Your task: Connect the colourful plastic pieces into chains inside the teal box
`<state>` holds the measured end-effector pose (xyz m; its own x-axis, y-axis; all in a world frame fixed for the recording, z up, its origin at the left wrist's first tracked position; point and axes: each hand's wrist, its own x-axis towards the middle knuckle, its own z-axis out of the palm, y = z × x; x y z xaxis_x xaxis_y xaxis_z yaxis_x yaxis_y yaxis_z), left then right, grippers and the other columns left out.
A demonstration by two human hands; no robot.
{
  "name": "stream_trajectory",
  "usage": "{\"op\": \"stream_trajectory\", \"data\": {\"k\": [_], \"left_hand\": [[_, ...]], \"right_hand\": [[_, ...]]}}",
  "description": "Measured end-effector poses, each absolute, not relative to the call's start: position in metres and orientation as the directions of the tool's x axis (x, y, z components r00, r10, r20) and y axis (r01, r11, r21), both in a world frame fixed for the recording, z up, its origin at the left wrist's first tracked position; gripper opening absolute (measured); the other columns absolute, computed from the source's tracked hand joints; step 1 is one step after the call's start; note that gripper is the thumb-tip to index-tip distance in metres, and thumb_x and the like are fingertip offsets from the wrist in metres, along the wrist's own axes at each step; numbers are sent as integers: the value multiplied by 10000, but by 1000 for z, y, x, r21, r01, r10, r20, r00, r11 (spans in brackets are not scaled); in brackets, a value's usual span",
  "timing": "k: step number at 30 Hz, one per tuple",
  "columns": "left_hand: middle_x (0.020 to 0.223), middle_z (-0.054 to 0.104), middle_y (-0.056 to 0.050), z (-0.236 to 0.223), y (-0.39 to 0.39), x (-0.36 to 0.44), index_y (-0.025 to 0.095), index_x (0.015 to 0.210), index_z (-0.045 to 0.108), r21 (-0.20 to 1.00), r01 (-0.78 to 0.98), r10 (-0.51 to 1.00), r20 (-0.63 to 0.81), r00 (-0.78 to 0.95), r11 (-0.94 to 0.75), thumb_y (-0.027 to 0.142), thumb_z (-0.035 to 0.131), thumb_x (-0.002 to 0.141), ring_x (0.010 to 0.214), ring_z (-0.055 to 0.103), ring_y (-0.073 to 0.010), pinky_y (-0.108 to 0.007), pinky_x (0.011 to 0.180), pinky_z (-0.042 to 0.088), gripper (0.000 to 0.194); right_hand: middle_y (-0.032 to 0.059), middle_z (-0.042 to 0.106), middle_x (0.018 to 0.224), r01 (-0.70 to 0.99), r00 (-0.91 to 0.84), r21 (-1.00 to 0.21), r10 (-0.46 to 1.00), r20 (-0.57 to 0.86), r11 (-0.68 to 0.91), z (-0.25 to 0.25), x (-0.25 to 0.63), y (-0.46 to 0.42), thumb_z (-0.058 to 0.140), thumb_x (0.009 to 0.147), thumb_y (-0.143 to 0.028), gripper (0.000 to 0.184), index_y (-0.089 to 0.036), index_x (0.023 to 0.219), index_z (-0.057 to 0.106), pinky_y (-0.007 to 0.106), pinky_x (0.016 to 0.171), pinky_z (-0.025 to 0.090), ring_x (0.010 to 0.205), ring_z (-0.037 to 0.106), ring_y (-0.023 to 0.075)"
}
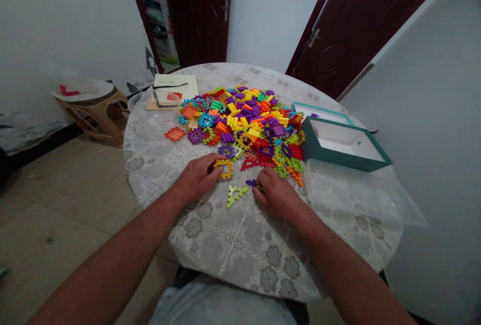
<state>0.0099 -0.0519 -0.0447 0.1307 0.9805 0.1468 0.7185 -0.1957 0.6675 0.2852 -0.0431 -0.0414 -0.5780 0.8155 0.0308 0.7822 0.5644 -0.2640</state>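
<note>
A heap of colourful interlocking plastic pieces [244, 119] covers the middle of a round table [225, 235] with a grey lace-pattern cloth. My left hand [197, 179] rests on the cloth with its fingers closed on a yellow square frame piece [224, 168] at the heap's near edge. My right hand [276, 194] lies knuckles up, fingers curled over a small purple piece [251, 183] and a bit of green. A green triangle piece [235, 194] lies loose on the cloth between both hands. A red triangle [251, 163] sits just beyond them.
A teal box [343, 144] with a white inside stands open at the right, its lid [319, 112] behind it. A clear plastic cover [353, 195] lies at the near right. A notebook with glasses [171, 92] lies far left. A wooden stool [93, 107] stands on the floor to the left.
</note>
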Motion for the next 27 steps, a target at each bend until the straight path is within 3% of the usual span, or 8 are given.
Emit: {"op": "stream_trajectory", "data": {"k": [5, 9, 12, 15, 18, 22, 24, 27], "left_hand": [[1179, 789, -76, -48, -50, 7, 219, 1293, 723, 654, 728, 978, 158, 135, -206, 484, 550, 981, 1021, 719, -251, -356, 957, 538, 445], [1121, 793, -62, -51, -46, 5, 231, 1317, 708, 641, 746, 983, 131, 126, -181, 541, 536, 981, 956, 720, -247, -340, 876, 540, 488], [1039, 795, -53, -50, -46, 5, 226, 1313, 713, 630, 761, 988, 108, 112, -155, 558, 536, 969, 881, 713, -241, -336, 838, 537, 510], [1068, 795, -55, -48, -48, 7, 222, 1311, 715, 625, 767, 989, 105, 100, -144, 538, 539, 970, 907, 714, -239, -331, 853, 536, 497], [1096, 788, -56, -48, -49, 8, 221, 1305, 714, 621, 769, 988, 113, 106, -154, 507, 539, 979, 940, 713, -234, -324, 868, 531, 468], [1075, 785, -54, -49, -49, 8, 221, 1305, 712, 615, 773, 987, 112, 113, -158, 472, 538, 990, 922, 709, -228, -327, 882, 534, 440], [1117, 785, -61, -50, -49, 9, 214, 1297, 716, 619, 768, 986, 127, 112, -167, 456, 548, 991, 956, 713, -230, -336, 919, 535, 425], [1126, 785, -66, -51, -49, 9, 205, 1297, 717, 628, 755, 982, 147, 120, -187, 432, 559, 993, 962, 717, -229, -345, 932, 542, 411]], "right_hand": [[82, 599, 1070, 756, -586, -300, 805, 87, 582, -36, 285, -43, 641, 949, -178, 72, -202, 949, 573, 296, 787, 464, 945, 590, 204], [76, 598, 1020, 735, -501, -318, 795, 342, 599, -11, 313, -33, 603, 958, -193, 79, -216, 927, 534, 318, 839, 462, 959, 579, 213], [70, 596, 949, 838, -325, -267, 828, 458, 477, 7, 355, -23, 593, 941, -207, 89, -226, 894, 520, 335, 830, 449, 920, 571, 228], [85, 629, 925, 941, -199, -178, 894, 401, 289, 8, 396, -15, 610, 902, -207, 54, -215, 927, 563, 343, 802, 434, 899, 585, 250], [110, 685, 935, 986, -108, -100, 964, 243, 135, -3, 420, -10, 609, 907, -216, 127, -184, 1029, 615, 341, 771, 425, 881, 626, 262], [154, 735, 974, 999, -30, -22, 994, 102, 32, -12, 427, -9, 560, 973, -254, 206, -150, 1119, 662, 348, 771, 434, 904, 680, 278], [171, 744, 999, 1000, -3, -2, 992, 125, 3, -9, 423, -9, 553, 1002, -310, 253, -146, 1150, 676, 361, 771, 450, 907, 692, 293], [172, 737, 1021, 996, -76, -25, 947, 314, 88, -3, 405, -12, 557, 1013, -325, 239, -154, 1119, 687, 393, 808, 490, 936, 688, 309]]}}
